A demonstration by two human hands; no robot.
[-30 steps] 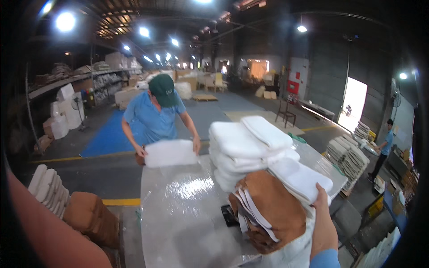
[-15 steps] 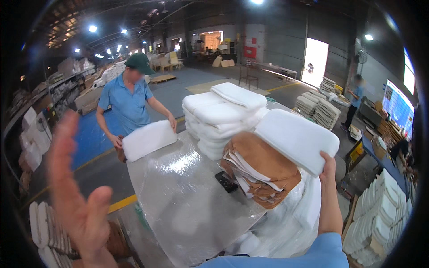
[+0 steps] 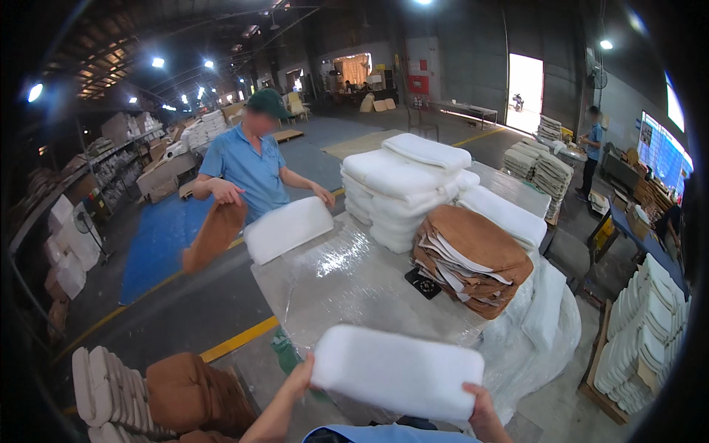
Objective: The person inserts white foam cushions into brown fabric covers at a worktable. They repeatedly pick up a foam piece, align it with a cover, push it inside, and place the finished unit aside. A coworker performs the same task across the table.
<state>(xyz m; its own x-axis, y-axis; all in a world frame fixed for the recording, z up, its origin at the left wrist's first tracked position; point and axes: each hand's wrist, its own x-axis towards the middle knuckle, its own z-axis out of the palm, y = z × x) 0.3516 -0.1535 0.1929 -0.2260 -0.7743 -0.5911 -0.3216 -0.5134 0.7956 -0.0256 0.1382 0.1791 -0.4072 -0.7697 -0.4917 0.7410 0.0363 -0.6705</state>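
A white cushion pad [image 3: 399,373], rounded at its corners, hangs level at the table's near edge between my two hands. My left hand [image 3: 301,376] grips its left end and my right hand [image 3: 478,404] its lower right corner; the fingers behind the pad are partly hidden. Beyond it lies a stack of brown fabric covers [image 3: 480,240] with white linings. Next to that stand a tall pile of white pads [image 3: 402,177] and another white pad [image 3: 506,214]. Across the table, a co-worker [image 3: 247,166] holds up a brown cover [image 3: 214,236] and touches a white pad [image 3: 288,229].
The table [image 3: 325,288] has a shiny plastic covering. A dark phone-like object [image 3: 422,283] lies beside the brown stack. Clear plastic wrap [image 3: 550,347] bulges at the table's right. Finished-looking cushions [image 3: 192,391] are piled at lower left, and white pads [image 3: 639,332] stand at right.
My right hand has brought a white pad from beside the brown stack toward me. My left hand, raised and open before, now grips its other end. The co-worker has lifted a brown cover.
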